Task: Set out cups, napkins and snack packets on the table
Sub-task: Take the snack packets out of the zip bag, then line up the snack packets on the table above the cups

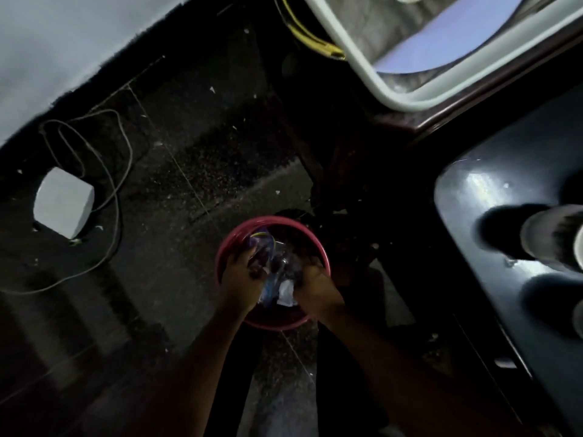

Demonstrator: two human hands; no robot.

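A red plastic bucket (318, 247) stands on the dark floor below me. Both my hands reach into it. My left hand (241, 280) grips a crinkly purple-blue snack packet (263, 244) at the bucket's left side. My right hand (315, 287) is curled around dark wrapped things on the right side; what it holds is too dark to name. A white crumpled napkin or wrapper (286, 293) shows between the two hands. On the dark table (467, 197) at the right stands a pale cup (550, 236), blurred.
A white-rimmed tray (362, 63) with a lilac sheet rests on a wooden edge at the top right. A yellow cable (303, 33) hangs beside it. A white box (63, 201) and a loose grey cord (113, 197) lie on the floor to the left.
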